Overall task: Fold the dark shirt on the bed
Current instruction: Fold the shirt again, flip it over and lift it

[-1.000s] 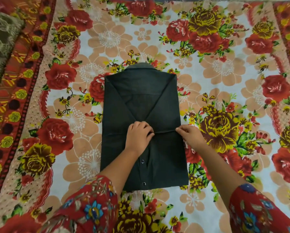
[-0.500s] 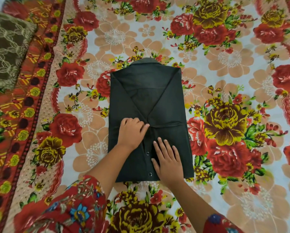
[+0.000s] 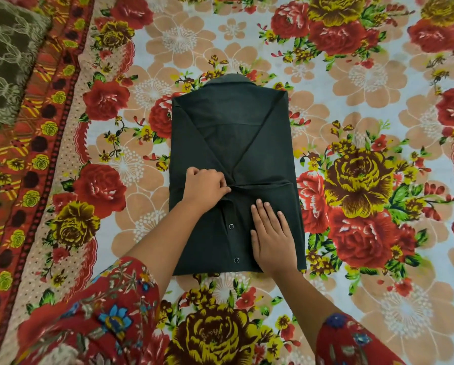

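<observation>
The dark shirt (image 3: 236, 143) lies on the flowered bedsheet (image 3: 352, 75) as a narrow rectangle, collar at the far end, both sides folded in, the lower part folded up to a crosswise edge at the middle. Two buttons show on the near flap. My left hand (image 3: 207, 187) is closed on the cloth at that crosswise edge, pinching it near the centre. My right hand (image 3: 270, 233) lies flat on the near right part of the shirt, fingers together and stretched out, holding nothing.
A dark green patterned cushion (image 3: 4, 56) sits at the far left corner. A red and yellow border strip (image 3: 23, 167) of the sheet runs down the left side. Flowered sheet surrounds the shirt on every side.
My right hand left the crosswise fold's right end and came down flat on the near right part of the shirt. My left hand stayed at the fold's centre. The view moved closer.
</observation>
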